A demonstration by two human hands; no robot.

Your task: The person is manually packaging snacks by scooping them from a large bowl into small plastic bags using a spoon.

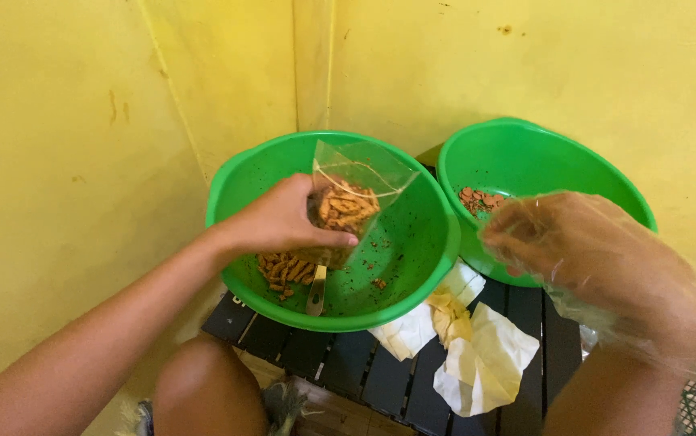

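Two green basins sit side by side on a dark slatted table (348, 367), pushed into the corner of a yellow wall (65, 145). Over the near basin (412, 274), the left hand (283, 220) is closed around a small clear plastic bag (352, 202) partly filled with orange-brown snack sticks, mouth standing open and tilted up to the right. More loose sticks (283, 270) lie heaped on the basin floor just below that hand, with a metal spoon (316, 291) resting beside them, crumbs scattered around. The right hand (582, 258), wrapped in a thin clear plastic glove, hangs over the rim of the far basin (525, 153), fingers curled loosely inward; I can't tell whether it has anything pinched in there. A small pile of reddish-brown bits (477, 200) sits at the bottom of that far basin. Crumpled white and yellow paper (469, 347) lies on the table between and in front of the basins.

My read on doing this well: keep the bag upright over the basin so anything that slips lands back in the pile, grip low enough that the mouth stays wide, and keep the bare left hand on the outside of the plastic while the gloved one touches the food.
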